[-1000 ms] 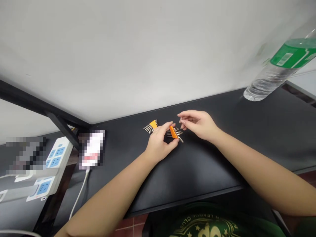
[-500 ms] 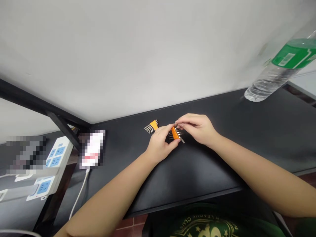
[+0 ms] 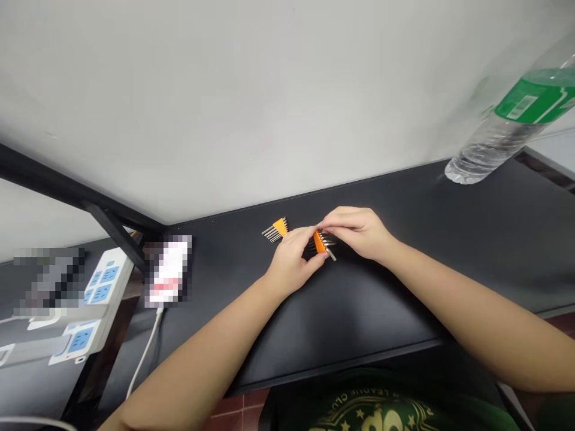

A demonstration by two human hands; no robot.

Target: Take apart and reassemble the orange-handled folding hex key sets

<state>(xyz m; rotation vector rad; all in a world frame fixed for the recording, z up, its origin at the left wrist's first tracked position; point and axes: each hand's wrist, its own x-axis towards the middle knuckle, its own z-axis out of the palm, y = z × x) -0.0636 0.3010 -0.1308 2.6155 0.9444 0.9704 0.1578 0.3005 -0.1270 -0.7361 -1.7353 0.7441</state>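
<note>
An orange hex key holder (image 3: 320,242) with several metal keys in it is gripped between the thumb and fingers of my left hand (image 3: 291,254). My right hand (image 3: 359,230) is closed in a pinch at the holder's upper end; what its fingertips hold there is too small and hidden to make out. Several short key ends stick out of the holder's right side, below my right fingertips. Just beyond my left hand, a second orange hex key holder (image 3: 281,227) with a row of keys lies on the black table (image 3: 350,305).
A large water bottle (image 3: 489,143) with a green label stands at the back right by the wall. To the left are a blurred phone (image 3: 169,272) on a white cable and a white power strip (image 3: 108,299). A black metal frame (image 3: 85,200) crosses the left side.
My right fingertips have shifted slightly in toward the holder's upper end, against my left fingertips. My left hand and the other holder stay where they were.
</note>
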